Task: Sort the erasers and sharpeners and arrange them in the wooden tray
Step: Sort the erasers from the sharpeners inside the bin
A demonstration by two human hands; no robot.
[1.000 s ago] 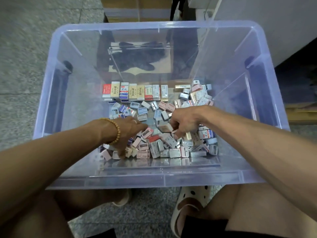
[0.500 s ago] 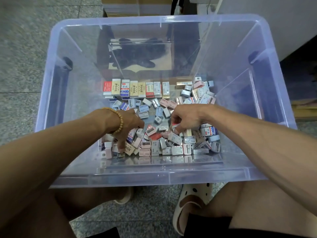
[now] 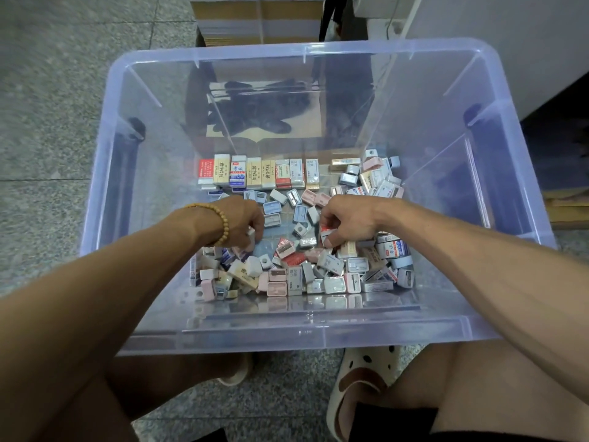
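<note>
Here, both hands are digging in the clear bin [image 3: 497, 90]: left hand [image 3: 242, 220] is pinching a small white piece, unclear which kind. Right hand [image 3: 347, 218] is curling over the loose pile [image 3: 318, 269], grip can't tell; eraser row [image 3: 258, 173] is lining the far side

glossy clear plastic bin [image 3: 478, 330] on speckled stone floor [image 3: 63, 122].

1. Looking forward and steeply down from head height, through a single wide-angle lens; no second view to share with.
2. Sitting close over a large clear rectangular plastic bin [image 3: 318, 49], filling most of the picture, its straight rim bowing outward.
3. Facing away from the body, taking in both bare forearms entering from the bottom corners.
4. Catching speckled grey stone floor [image 3: 63, 90] round the edges.
</note>
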